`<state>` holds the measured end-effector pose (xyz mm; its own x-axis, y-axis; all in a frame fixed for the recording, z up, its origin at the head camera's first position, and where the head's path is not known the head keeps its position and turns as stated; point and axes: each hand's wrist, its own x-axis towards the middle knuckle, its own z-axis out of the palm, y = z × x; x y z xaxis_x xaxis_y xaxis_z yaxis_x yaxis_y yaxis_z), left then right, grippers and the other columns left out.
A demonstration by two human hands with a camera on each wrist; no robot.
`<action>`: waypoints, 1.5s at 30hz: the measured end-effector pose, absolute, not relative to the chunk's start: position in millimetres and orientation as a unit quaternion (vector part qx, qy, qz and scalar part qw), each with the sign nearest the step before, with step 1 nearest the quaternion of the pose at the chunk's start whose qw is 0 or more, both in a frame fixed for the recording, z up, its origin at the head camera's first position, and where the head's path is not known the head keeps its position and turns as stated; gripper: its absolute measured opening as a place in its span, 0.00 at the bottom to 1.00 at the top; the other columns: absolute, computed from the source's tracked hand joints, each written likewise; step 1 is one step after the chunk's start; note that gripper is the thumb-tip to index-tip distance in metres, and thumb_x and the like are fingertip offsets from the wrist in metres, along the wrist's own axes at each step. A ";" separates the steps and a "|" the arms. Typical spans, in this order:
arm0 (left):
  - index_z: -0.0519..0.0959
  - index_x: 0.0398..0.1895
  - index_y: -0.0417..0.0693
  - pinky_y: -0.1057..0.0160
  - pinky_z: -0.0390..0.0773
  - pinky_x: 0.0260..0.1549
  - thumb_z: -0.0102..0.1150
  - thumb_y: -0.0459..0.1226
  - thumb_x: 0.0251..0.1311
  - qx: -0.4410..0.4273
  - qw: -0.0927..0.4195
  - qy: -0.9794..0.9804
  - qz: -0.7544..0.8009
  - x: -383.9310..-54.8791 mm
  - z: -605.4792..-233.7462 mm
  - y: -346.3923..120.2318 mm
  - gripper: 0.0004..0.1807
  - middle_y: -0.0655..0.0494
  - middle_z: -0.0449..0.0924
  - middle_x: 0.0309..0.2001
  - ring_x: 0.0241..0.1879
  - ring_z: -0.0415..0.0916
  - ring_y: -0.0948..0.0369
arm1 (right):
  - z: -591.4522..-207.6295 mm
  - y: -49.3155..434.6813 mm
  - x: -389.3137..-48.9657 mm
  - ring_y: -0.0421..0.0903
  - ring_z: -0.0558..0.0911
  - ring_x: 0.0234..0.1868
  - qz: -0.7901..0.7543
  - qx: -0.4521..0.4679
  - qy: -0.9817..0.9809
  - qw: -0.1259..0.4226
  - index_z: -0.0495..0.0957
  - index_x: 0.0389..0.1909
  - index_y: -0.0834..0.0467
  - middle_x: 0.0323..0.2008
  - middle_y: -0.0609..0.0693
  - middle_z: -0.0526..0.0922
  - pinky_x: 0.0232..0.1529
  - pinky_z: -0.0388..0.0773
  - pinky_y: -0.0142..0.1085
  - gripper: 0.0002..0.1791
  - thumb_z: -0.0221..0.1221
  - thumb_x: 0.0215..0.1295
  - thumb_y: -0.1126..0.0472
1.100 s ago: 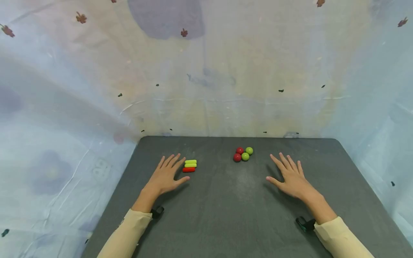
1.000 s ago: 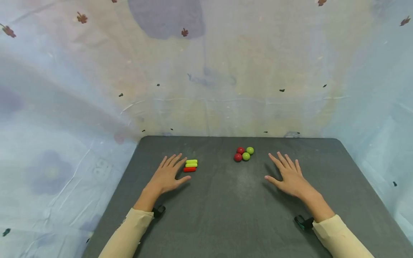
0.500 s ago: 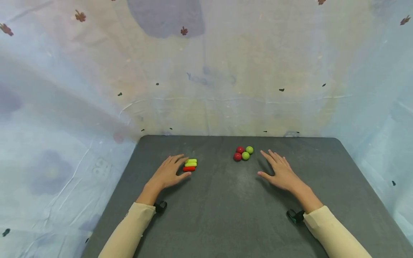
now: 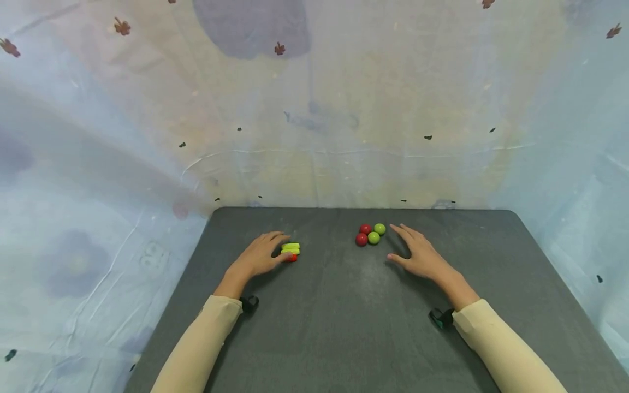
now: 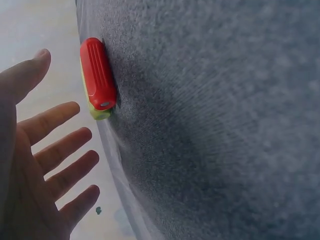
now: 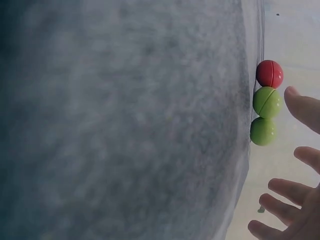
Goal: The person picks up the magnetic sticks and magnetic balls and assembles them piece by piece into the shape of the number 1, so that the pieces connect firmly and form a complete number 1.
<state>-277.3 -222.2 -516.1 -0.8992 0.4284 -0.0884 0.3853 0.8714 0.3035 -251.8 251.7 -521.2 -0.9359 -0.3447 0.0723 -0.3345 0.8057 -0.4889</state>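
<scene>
A pale printed sheet (image 4: 368,180) hangs behind the grey tabletop (image 4: 334,327), and two cream sleeves (image 4: 506,344) reach over it from the near side. The person's left hand (image 4: 257,254) hovers just beside the three sticks, fingers gently bent and apart, nothing between them. The right hand (image 4: 425,256) is near the balls, its fingers spread and holding nothing. Beyond its fingertips, well apart from the sticks, two red balls (image 4: 361,239) and two green balls (image 4: 373,238) sit bunched together on the tabletop, right of its middle. On the left, two yellow-green sticks (image 4: 291,246) lie alongside the red stick (image 5: 98,74). By my judgement this is only the approach: both hands are in place beside their groups, but no piece is grasped or lifted, so all the handling is left to do.
</scene>
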 end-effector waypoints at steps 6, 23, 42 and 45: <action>0.68 0.82 0.55 0.33 0.57 0.76 0.52 0.63 0.79 0.203 0.098 0.960 0.164 -287.2 -516.8 -219.7 0.37 0.44 0.62 0.81 0.81 0.57 0.41 | -522.0 246.9 -259.3 0.73 0.56 0.80 -0.269 -0.180 0.946 0.015 0.57 0.85 0.55 0.81 0.69 0.58 0.72 0.57 0.74 0.48 0.71 0.73 0.49; 0.77 0.74 0.56 0.36 0.67 0.71 0.55 0.51 0.82 0.189 0.115 0.956 0.195 -306.8 -524.4 -216.2 0.24 0.47 0.73 0.72 0.74 0.68 0.44 | -526.3 228.7 -274.2 0.58 0.79 0.50 -0.323 -0.182 0.929 -0.010 0.69 0.77 0.61 0.56 0.65 0.80 0.50 0.76 0.58 0.37 0.72 0.71 0.58; 0.85 0.63 0.51 0.42 0.76 0.63 0.60 0.41 0.81 0.200 0.116 0.954 0.189 -310.9 -519.6 -211.4 0.14 0.50 0.81 0.58 0.59 0.78 0.51 | -525.4 208.8 -283.9 0.45 0.81 0.34 -0.293 -0.156 0.943 0.002 0.74 0.72 0.55 0.44 0.55 0.87 0.32 0.76 0.44 0.30 0.70 0.74 0.54; 0.84 0.62 0.51 0.43 0.77 0.62 0.60 0.42 0.81 0.198 0.118 0.956 0.184 -311.9 -520.1 -210.3 0.14 0.50 0.81 0.58 0.59 0.79 0.51 | -526.6 207.0 -285.1 0.46 0.82 0.35 -0.286 -0.154 0.946 0.007 0.75 0.72 0.55 0.44 0.54 0.87 0.33 0.77 0.45 0.29 0.70 0.74 0.53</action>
